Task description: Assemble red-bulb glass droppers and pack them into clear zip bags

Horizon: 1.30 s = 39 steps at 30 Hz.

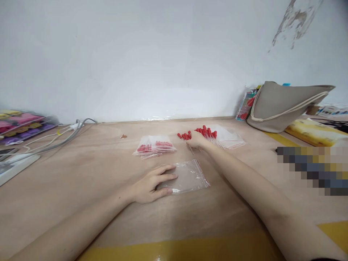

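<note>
My left hand [150,183] lies with its fingers spread over the left part of a clear zip bag [190,175], pressing it to the table. The bag looks flat, with its zip edge on the right. Farther off, my right hand [196,140] is closed in a pinch among thin sticks with red rounded heads [208,131]. Its fingertips are partly hidden, and red heads show on both sides of it. To the left, a small stack of filled zip bags [154,146] holds similar red-headed pieces.
White and clear bags [230,137] lie right of the sticks. A grey bag [282,107] and a yellow packet [315,132] stand at the back right. Cables [67,134] and colourful packs [21,125] lie at left. The wall [152,61] borders the table.
</note>
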{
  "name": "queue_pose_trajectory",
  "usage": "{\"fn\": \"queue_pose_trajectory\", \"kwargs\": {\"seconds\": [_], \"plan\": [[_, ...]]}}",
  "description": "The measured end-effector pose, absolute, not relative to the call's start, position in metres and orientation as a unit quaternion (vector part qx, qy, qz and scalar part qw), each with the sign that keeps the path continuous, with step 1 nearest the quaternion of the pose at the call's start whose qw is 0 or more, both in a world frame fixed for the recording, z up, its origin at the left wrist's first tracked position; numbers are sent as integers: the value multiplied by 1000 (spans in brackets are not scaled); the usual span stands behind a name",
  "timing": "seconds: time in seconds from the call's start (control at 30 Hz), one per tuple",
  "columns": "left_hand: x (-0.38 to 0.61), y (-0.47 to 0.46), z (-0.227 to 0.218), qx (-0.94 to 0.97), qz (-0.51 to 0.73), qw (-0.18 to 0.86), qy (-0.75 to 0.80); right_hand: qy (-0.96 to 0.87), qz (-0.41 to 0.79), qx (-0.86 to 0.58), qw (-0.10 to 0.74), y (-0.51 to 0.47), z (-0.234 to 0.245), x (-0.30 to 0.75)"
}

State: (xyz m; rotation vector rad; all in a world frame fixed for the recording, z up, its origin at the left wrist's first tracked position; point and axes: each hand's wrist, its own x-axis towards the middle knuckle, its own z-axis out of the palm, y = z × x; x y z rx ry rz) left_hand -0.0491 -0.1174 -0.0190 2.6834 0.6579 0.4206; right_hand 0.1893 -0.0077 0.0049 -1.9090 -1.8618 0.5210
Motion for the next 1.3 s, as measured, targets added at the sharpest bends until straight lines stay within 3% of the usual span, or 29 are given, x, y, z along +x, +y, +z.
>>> {"fn": "queue_pose_trajectory", "kwargs": {"seconds": [0.2,0.37,0.47,0.57,0.73,0.93,1.1,1.2,1.3], "plan": [[-48,-121,-19,937,199,174,229,-673,250,-640,275,-48,-6,225],[-47,-122,-18,936,196,174,236,-534,473,-495,497,-90,-26,244],[-48,-122,-18,935,195,176,239,-465,472,-463,589,-100,-38,245],[-48,-121,-19,935,194,178,238,-445,426,-477,627,-103,-43,242],[-49,-120,-20,935,190,180,240,-463,418,-480,617,-111,-40,235],[-48,-120,-19,936,182,169,251,-456,516,-418,592,-120,-39,238],[-48,-121,-19,935,179,166,256,-504,610,-399,463,-123,-36,255],[-49,-120,-20,935,186,164,254,-572,598,-412,381,-123,-34,262],[-49,-120,-21,934,190,164,254,-624,564,-408,354,-124,-33,260]]}}
